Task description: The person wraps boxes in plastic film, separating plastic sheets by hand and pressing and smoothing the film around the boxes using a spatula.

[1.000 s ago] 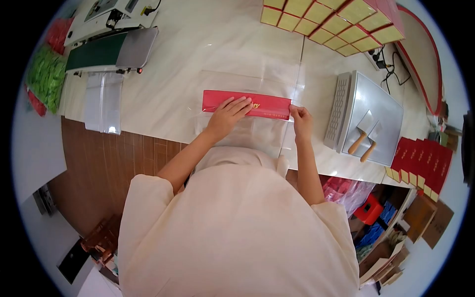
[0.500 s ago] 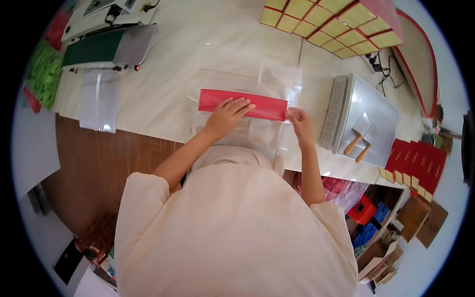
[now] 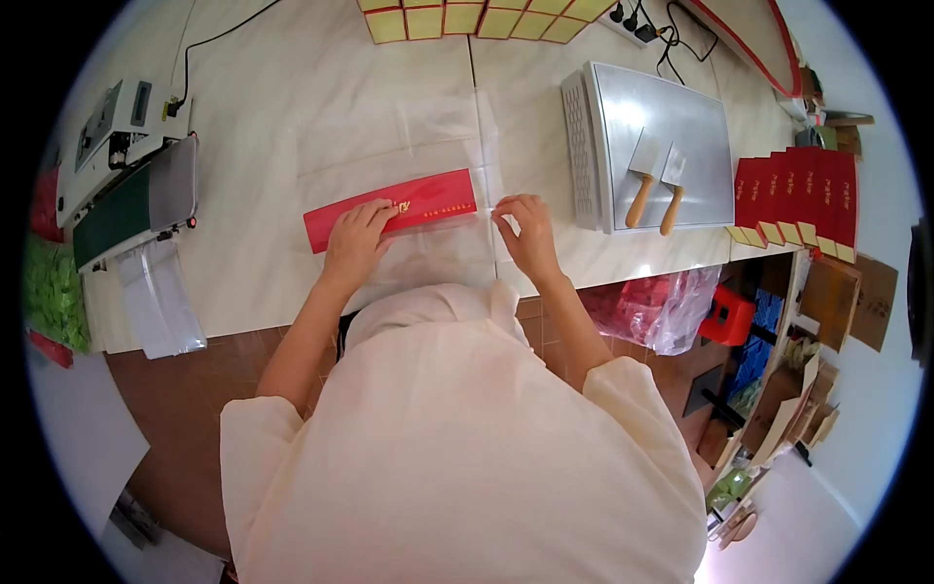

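Observation:
A long red box (image 3: 443, 198) with gold lettering lies slightly slanted on the table, on or inside clear plastic film (image 3: 443, 248). My left hand (image 3: 358, 238) is closed over its left half, fingers across the top and thumb by the near side. Just past the box's right end, my right hand (image 3: 527, 232) is closed in a pinch, thumb and forefinger together, apart from the box. Whatever is between those fingertips is too small to make out. More clear film (image 3: 389, 122) spreads over the table behind the box.
A metal case (image 3: 671, 107) at right carries two wooden-handled scrapers (image 3: 639, 200). Yellow-ended boxes (image 3: 423, 21) are stacked at the back. A green-belted machine (image 3: 117, 219) stands left beside clear bags (image 3: 161, 302). Red boxes (image 3: 798, 195) line the far right.
The view has swung right, so things sit further left in it. The box's right end now tilts away from me. My right hand has moved off that end.

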A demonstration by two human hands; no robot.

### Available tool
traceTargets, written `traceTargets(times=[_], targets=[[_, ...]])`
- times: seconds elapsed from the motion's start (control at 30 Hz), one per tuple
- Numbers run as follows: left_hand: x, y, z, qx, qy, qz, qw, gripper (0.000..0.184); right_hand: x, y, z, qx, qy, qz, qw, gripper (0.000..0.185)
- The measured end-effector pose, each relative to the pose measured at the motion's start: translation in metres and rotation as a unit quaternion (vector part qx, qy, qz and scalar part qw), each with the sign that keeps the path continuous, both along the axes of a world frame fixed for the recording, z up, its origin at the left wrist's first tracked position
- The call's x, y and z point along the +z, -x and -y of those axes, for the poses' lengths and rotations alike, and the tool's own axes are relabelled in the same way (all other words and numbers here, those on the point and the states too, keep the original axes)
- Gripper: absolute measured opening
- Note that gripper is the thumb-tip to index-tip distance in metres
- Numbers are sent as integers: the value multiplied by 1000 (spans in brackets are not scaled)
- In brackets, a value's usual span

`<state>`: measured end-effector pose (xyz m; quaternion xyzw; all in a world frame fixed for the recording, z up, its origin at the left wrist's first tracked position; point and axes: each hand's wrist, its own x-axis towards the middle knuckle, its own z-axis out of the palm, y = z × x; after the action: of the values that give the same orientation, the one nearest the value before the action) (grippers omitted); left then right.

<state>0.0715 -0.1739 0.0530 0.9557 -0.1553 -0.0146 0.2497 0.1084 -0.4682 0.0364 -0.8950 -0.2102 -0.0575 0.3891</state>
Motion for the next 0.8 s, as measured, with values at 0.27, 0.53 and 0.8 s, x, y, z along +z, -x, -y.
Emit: traceTargets(times=[0.27,0.53,0.8], targets=[[-3,-8,-3,1,38,60,997,15,12,-13,-38,-155,-39,73,984,25],[-7,-8,-6,16,62,79,995,14,-6,-5,-94,132,73,76,986,32],[-2,31,-44,68,33,83,994,14,-5,-11,-94,151,39,61,986,11]])
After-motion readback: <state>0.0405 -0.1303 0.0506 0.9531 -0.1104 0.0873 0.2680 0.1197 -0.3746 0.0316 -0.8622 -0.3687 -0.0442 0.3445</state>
